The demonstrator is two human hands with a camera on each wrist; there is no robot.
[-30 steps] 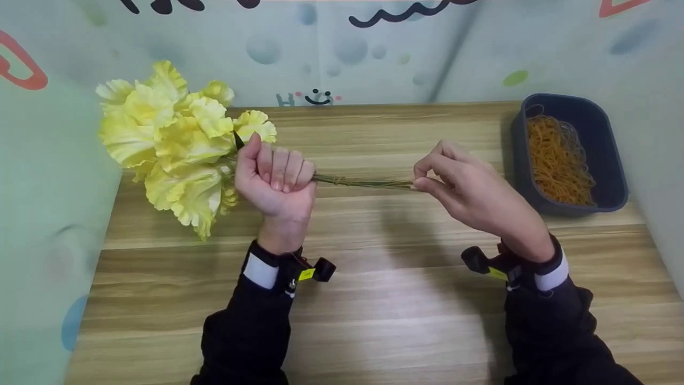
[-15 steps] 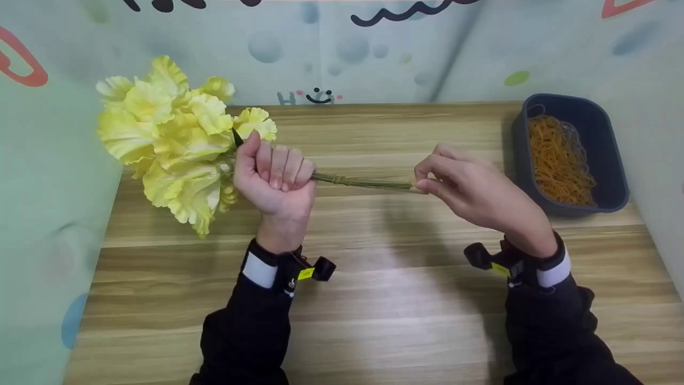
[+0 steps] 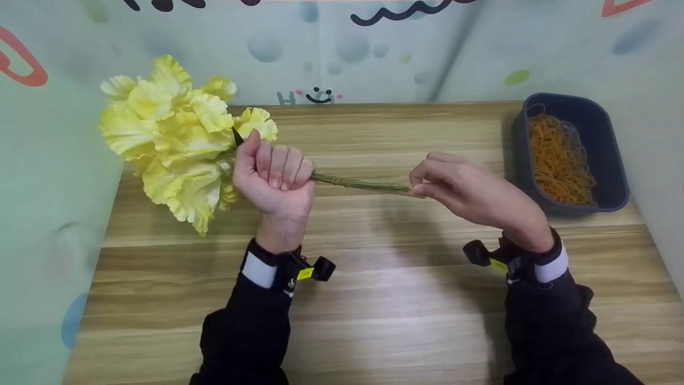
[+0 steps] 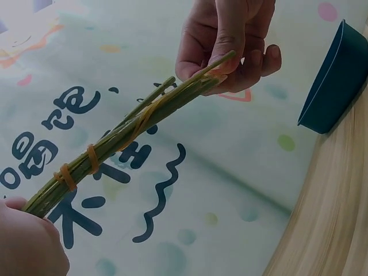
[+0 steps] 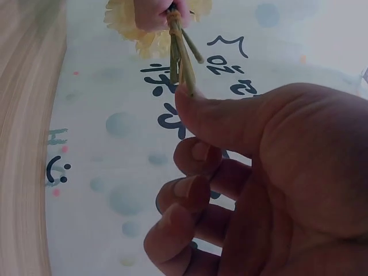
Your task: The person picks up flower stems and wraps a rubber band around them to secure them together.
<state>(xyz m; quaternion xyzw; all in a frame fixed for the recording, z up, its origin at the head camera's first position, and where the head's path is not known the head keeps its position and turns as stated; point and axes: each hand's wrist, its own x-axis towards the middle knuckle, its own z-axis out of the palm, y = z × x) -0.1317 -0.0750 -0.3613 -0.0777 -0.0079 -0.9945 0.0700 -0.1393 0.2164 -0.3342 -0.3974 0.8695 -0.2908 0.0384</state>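
My left hand grips a bunch of yellow artificial flowers by its green stems. The blooms spread out to the left, and the bare stem ends point right. In the left wrist view, an orange rubber band is looped round the stems and runs slantwise toward their tips. At the tips, my right hand pinches the stretched end of this band between thumb and index finger, the other fingers loosely curled. From the right wrist, the thumb shows right against the stem ends.
A dark blue box at the back right holds a heap of orange rubber bands. The wood-grain table lies beneath both arms. A printed backdrop stands behind it and along the sides.
Over the last second my right hand has shifted only slightly, a little left and down in the last half second, staying at the stem ends. The left hand keeps its grip on the bunch.
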